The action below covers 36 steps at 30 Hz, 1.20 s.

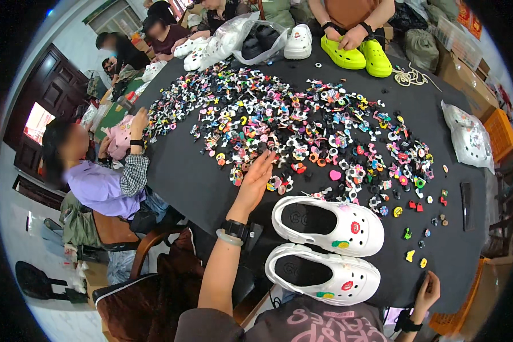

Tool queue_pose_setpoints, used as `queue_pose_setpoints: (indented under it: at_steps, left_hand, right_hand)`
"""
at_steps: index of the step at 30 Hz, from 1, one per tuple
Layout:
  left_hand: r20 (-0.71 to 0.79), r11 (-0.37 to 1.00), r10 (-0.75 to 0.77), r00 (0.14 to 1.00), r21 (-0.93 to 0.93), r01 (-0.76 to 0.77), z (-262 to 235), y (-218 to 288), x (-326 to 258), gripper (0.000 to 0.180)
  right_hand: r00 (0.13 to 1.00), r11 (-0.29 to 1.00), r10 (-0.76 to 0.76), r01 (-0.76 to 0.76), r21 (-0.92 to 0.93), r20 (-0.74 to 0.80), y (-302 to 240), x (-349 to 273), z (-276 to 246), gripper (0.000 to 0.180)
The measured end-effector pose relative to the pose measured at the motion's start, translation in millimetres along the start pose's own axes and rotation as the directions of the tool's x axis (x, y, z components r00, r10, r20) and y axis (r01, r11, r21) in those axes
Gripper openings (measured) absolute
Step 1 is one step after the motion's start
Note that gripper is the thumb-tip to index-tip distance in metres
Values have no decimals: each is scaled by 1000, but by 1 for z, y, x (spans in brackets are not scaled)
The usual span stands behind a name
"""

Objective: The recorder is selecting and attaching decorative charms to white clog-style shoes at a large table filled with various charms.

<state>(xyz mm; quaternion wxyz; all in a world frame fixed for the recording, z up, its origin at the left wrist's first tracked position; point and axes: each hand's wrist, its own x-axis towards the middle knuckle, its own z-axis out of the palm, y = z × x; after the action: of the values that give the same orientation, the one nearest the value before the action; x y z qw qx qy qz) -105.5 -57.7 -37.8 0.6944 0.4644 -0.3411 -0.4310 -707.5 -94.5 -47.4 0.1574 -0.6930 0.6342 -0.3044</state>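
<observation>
Black table [199,188], left hand [255,181] spread flat on charm pile [302,131], right hand [427,292] loosely curled, empty, at edge

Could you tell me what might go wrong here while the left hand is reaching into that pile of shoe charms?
The left hand lies flat on the edge of the dense charm pile, so a sweep could scatter or mix pieces. The nearer white clog sits at the black table's front edge beside the right hand; a nudge might tip it off. Loose charms near that edge could roll away.
</observation>
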Motion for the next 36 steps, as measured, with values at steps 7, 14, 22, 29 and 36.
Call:
queue_pose_setpoints:
  at_steps: [7,14,22,29,36]
  left_hand:
    - [108,864,238,965,430,-261,-26,-6,0,49]
    - [69,919,147,987,359,-162,37,76,-46,59]
    - [-127,561,153,980,828,19,-1,21,-97,46]
    - [-34,254,256,966,967,-34,11,9,-96,34]
    - [0,96,233,972,995,-23,5,7,-94,35]
  right_hand:
    - [991,987,-91,102,127,-94,-8,0,6,12]
    - [996,997,-62,64,36,-62,-38,5,0,8]
    - [992,992,-119,121,37,-51,-45,10,-4,10]
    - [988,988,-151,151,15,-30,-40,12,-5,11]
    - [985,984,-174,174,39,6,-30,10,-7,14]
